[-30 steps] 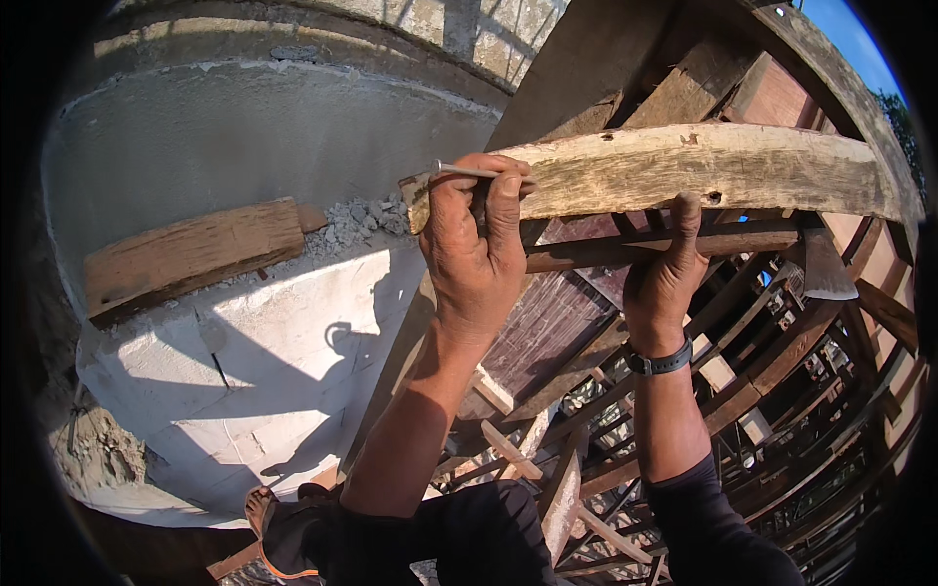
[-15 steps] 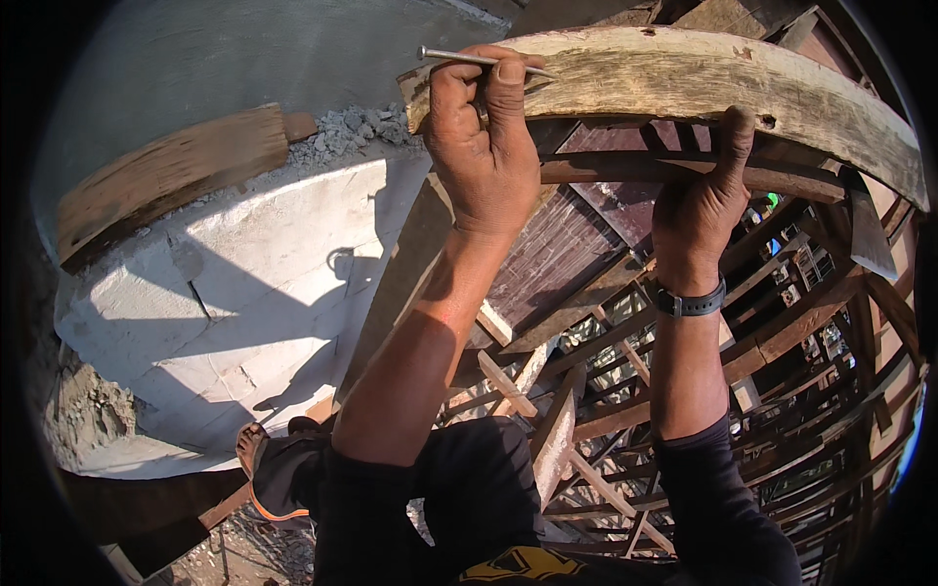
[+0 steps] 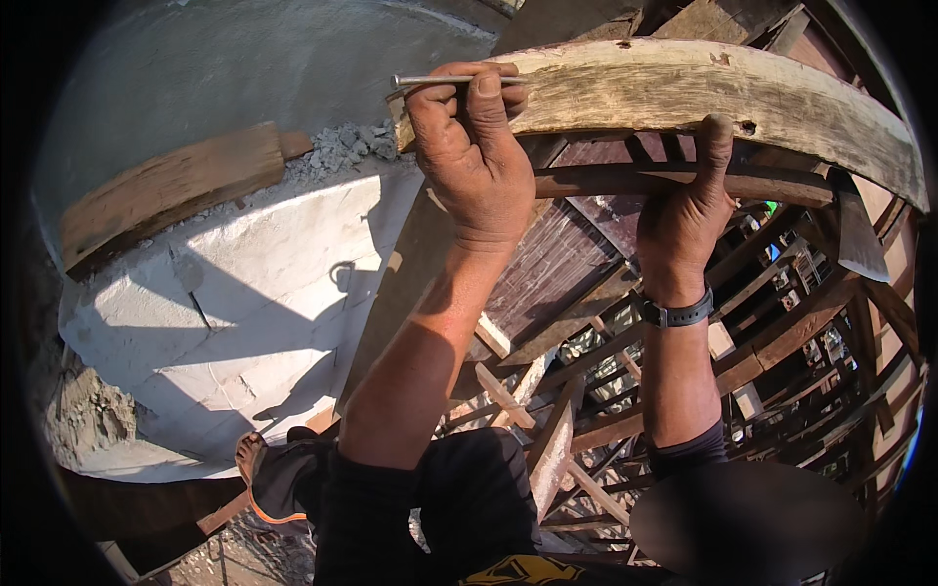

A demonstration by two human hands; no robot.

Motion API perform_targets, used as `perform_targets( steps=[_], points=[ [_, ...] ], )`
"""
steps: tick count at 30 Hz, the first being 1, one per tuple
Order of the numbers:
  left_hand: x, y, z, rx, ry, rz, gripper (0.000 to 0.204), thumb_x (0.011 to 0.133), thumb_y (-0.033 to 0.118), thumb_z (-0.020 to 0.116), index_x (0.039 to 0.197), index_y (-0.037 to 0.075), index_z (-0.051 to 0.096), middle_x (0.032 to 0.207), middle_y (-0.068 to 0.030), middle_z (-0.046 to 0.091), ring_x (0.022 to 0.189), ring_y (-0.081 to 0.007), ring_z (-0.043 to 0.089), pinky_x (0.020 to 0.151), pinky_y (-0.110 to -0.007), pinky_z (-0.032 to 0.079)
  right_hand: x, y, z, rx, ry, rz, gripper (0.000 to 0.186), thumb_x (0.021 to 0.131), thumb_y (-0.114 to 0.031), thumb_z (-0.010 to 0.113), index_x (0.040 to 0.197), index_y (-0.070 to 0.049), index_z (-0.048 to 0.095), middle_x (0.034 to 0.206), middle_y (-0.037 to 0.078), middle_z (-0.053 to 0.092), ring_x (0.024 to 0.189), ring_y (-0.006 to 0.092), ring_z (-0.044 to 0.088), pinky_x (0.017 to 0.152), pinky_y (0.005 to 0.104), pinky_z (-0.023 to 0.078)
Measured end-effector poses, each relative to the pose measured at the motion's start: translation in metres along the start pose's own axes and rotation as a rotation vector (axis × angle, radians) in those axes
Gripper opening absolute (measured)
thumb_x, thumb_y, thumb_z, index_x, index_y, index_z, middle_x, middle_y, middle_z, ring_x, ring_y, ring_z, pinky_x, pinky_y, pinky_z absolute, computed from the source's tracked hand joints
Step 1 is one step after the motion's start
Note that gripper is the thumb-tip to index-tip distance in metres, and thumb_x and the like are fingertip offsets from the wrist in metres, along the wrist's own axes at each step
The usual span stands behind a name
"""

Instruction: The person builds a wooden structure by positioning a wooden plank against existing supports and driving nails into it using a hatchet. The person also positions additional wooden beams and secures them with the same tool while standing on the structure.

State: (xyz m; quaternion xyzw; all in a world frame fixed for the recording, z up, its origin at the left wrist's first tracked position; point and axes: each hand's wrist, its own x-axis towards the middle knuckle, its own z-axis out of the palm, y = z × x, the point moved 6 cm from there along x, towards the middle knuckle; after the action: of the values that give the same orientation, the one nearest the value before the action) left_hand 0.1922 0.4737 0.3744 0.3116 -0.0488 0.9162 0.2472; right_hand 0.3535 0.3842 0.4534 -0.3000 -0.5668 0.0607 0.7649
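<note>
My left hand pinches a long metal nail between thumb and fingers. The nail lies almost level, its head sticking out to the left and its tip over the end of a pale, weathered wooden board. My right hand, with a dark watch on the wrist, is wrapped round the dark wooden handle of a hatchet, thumb pointing up over the board's near edge. The hatchet's blade hangs down at the far right, just under the board. A dark hole shows in the board near my thumb.
To the left, a wooden plank and grey rubble lie along the top of a whitish wall. Grey smooth cement spreads beyond. At the lower right is a lattice of timbers with gaps between them.
Both hands have shifted slightly left and down in view, the nail and hatchet with them. The nail has tilted nearer to level. The view itself has moved a little.
</note>
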Motion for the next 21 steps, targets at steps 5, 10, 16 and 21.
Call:
perform_targets(
  steps=[5,10,16,21],
  points=[
    [0.003,-0.016,-0.043,0.100,0.098,-0.115,0.017,0.104,0.019,0.054,0.105,0.004,0.046,0.099,-0.0117,0.066,0.078,-0.0101,0.063,0.070,-0.024,0.054,-0.002,0.001,0.003,-0.029,-0.031,0.031,0.063,0.091,-0.045,0.070,0.138,-0.007,0.050,0.135,0.010,0.052,0.125,0.0302,0.053,0.095,0.0547,0.055],
    [-0.001,-0.019,-0.049,0.037,0.060,-0.155,0.018,0.102,0.019,0.057,0.106,0.002,0.050,0.098,-0.0120,0.068,0.078,-0.0103,0.063,0.069,-0.024,0.054,0.000,-0.001,-0.001,-0.045,-0.029,0.000,0.064,0.091,-0.045,0.069,0.138,-0.007,0.049,0.136,0.011,0.052,0.125,0.0310,0.052,0.097,0.0574,0.053],
    [-0.002,0.004,-0.015,0.008,-0.010,-0.017,0.018,0.102,0.018,0.058,0.107,0.002,0.052,0.099,-0.0113,0.069,0.084,-0.0116,0.064,0.076,-0.025,0.054,0.000,-0.001,0.001,-0.033,-0.009,-0.011,0.067,0.091,-0.046,0.069,0.141,-0.007,0.047,0.137,0.012,0.051,0.128,0.0322,0.050,0.099,0.0570,0.052],
    [-0.009,0.010,0.015,-0.041,-0.107,0.025,0.011,0.099,0.011,0.060,0.102,0.001,0.054,0.100,-0.0089,0.066,0.090,-0.0148,0.064,0.080,-0.027,0.050,-0.003,-0.002,0.004,-0.057,-0.030,0.033,0.071,0.091,-0.046,0.070,0.143,-0.006,0.043,0.137,0.012,0.052,0.129,0.0309,0.049,0.100,0.0540,0.052]
  ],
)
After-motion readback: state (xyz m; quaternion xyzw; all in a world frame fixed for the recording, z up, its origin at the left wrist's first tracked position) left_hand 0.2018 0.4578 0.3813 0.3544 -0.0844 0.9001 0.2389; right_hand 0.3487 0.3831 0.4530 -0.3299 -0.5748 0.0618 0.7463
